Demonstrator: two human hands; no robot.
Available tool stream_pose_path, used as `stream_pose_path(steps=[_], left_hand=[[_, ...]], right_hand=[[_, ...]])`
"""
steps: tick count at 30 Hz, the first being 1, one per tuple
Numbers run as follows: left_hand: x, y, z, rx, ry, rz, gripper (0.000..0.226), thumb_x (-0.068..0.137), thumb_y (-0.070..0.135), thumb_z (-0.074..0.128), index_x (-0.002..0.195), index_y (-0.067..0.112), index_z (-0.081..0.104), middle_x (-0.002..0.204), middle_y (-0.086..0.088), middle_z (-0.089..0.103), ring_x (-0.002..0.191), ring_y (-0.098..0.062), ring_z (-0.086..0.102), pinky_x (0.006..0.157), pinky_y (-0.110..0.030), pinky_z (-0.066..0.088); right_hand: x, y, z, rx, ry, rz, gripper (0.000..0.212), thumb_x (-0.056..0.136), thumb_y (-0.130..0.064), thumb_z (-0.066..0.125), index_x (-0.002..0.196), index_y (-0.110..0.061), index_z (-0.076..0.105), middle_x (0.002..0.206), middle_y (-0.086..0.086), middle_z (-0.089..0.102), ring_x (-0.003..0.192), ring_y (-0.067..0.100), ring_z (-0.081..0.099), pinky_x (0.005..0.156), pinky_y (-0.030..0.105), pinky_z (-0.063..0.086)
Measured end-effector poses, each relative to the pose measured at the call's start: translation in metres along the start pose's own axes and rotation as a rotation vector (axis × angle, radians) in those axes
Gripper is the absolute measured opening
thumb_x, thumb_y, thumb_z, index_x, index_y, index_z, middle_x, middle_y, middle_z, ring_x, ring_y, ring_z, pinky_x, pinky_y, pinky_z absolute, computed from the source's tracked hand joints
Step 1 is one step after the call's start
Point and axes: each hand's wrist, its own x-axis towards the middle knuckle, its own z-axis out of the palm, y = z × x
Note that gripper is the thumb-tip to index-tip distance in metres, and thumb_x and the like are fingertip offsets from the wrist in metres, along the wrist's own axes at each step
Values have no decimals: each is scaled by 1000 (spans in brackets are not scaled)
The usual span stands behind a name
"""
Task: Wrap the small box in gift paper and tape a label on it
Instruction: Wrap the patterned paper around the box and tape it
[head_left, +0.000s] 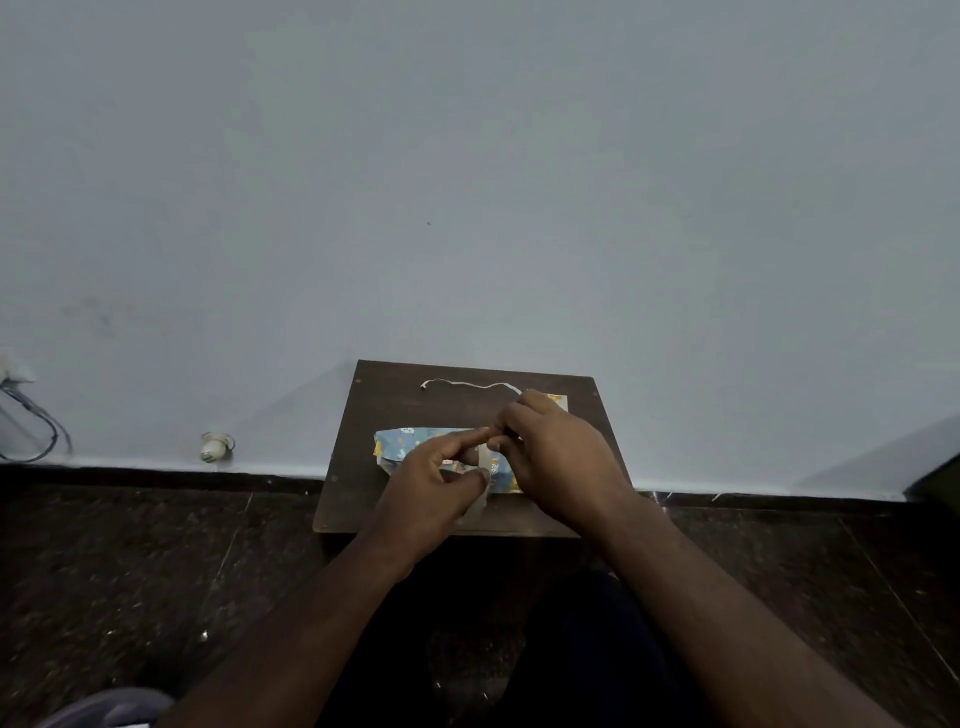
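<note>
A small box wrapped in blue patterned gift paper (400, 444) lies on a small dark wooden table (379, 400). A strip of clear tape (485, 462) runs across the box toward the table's front edge. My left hand (431, 488) pinches the tape's lower part between thumb and fingers, its index finger stretched out over the box. My right hand (556, 457) pinches the tape's upper end just above the box. A piece of paper (560, 400), perhaps the label, peeks out behind my right hand.
A thin white strip (467, 383) lies curled near the table's back edge. The table stands against a pale wall on a dark speckled floor. A white plug (215, 447) and cables (36, 421) sit at the wall's foot to the left.
</note>
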Motion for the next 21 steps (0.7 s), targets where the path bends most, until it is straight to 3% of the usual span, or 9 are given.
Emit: stream_pose_path(steps=[3,5,8,11,14,17,19,21], left_hand=[[1,0,1,-35,11,-14,43,92,10,65,99,52,68,95,-7,64,66,-26,67,60,-28,54],[1,0,1,-73,10,-34,41,92,9,65,98,49,72,94,-7,63,75,-34,70,72,-42,60],[1,0,2,-137,21,-93,32,93,12,64,100,41,75,92,0,63,83,-29,71,78,-48,62],[0,4,1,-232,31,-148,26,96,13,63,99,34,78,97,1,70,98,-26,71,81,-46,63],[0,7,-3,-280,15,-177,21,97,15,63,97,28,79,101,4,74,98,-20,71,83,-49,62],[1,6,-5,-316,49,-215,16,95,18,66,97,27,80,100,2,75,94,-19,72,72,-42,63],[1,6,-5,-343,53,-224,15,94,18,68,97,25,80,102,2,76,91,-17,74,64,-33,59],[1,6,-4,-394,57,-242,15,94,15,68,97,23,80,103,1,76,91,-21,75,63,-34,59]], right_hand=[[-1,1,1,-25,44,-43,10,95,-29,63,98,-22,68,99,-5,57,79,22,60,56,29,38],[0,0,0,-19,45,-50,12,95,-31,62,100,-23,70,100,-4,57,81,21,61,57,31,44],[0,0,1,25,88,-38,14,94,-31,65,105,-27,74,100,-6,60,82,17,61,60,33,50],[1,1,2,138,109,41,35,91,-33,71,126,-32,67,96,-15,57,76,0,53,67,26,47],[-4,10,7,550,68,199,49,85,-29,79,131,-33,63,97,-13,64,76,0,57,74,19,49],[-15,17,23,872,-167,312,71,72,-24,89,136,-35,58,122,-12,66,105,4,65,93,36,57],[-21,14,37,981,-260,330,82,66,-26,93,138,-37,55,133,-12,62,125,6,57,99,42,55],[-22,12,45,1049,-276,309,82,66,-30,92,138,-40,54,138,-10,58,134,10,50,100,47,54]])
